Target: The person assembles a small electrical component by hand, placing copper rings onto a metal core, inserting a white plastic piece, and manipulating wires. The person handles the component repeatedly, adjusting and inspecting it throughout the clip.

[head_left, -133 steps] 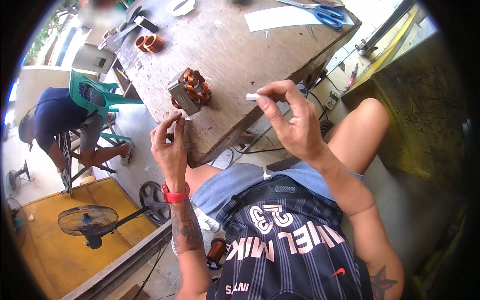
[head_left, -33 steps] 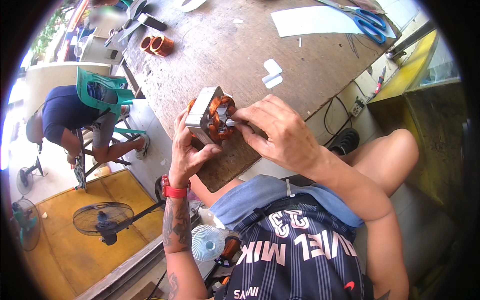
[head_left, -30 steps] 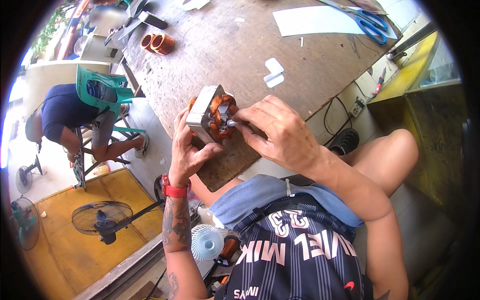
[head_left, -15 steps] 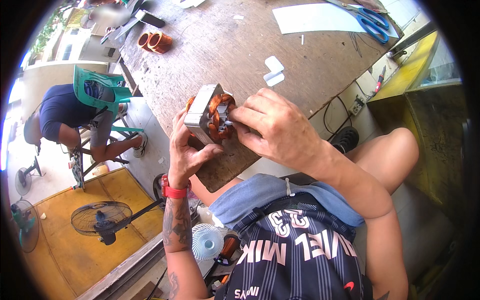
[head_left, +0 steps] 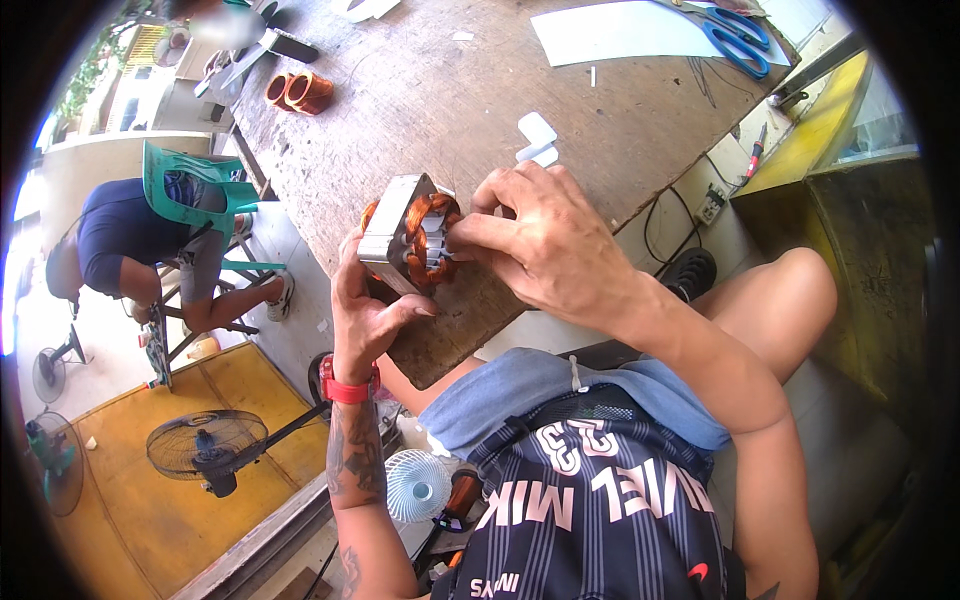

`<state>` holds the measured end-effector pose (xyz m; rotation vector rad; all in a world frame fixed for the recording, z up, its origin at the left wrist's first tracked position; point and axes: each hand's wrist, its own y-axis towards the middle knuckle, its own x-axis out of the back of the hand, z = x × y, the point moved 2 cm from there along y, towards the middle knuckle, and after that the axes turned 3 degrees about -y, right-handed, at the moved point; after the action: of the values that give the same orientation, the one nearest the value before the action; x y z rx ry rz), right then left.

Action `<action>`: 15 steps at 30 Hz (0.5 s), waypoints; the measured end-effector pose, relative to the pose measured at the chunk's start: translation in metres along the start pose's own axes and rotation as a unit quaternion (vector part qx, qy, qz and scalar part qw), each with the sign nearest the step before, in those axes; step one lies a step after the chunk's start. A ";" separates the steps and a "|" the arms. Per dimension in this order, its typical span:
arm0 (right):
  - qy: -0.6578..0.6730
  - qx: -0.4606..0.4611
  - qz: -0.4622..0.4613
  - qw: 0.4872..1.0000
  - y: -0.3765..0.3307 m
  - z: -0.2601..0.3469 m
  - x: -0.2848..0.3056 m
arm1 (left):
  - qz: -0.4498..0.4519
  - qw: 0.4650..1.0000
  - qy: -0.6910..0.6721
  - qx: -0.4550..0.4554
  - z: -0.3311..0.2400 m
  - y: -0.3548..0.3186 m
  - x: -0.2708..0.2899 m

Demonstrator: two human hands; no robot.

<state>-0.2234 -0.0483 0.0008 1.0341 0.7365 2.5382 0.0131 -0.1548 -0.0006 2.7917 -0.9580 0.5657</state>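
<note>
Two hands (head_left: 545, 245) around copper-wound stator (head_left: 410, 243)

we see our left hand (head_left: 365, 310) cradling a motor stator (head_left: 410, 243) with copper windings at the edge of the wooden workbench (head_left: 450, 90), while our right hand (head_left: 545, 245) presses its fingertips (head_left: 462, 235) into the stator's slots, with blue-handled scissors (head_left: 735, 30) lying well apart at the bench's far end.

One motor stator (head_left: 412, 243), two loose copper coils (head_left: 298, 91), one pair of blue scissors (head_left: 738, 32), one white sheet (head_left: 625, 29), two floor fans (head_left: 205, 448).
</note>
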 end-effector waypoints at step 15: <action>-0.090 0.031 0.048 0.994 -0.017 0.012 -0.004 | -0.030 0.996 0.082 -0.028 0.016 -0.004 0.005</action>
<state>-0.2106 -0.0319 -0.0044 1.3286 0.7342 2.4725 0.0238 -0.1588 -0.0137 2.6652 -0.8420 0.7337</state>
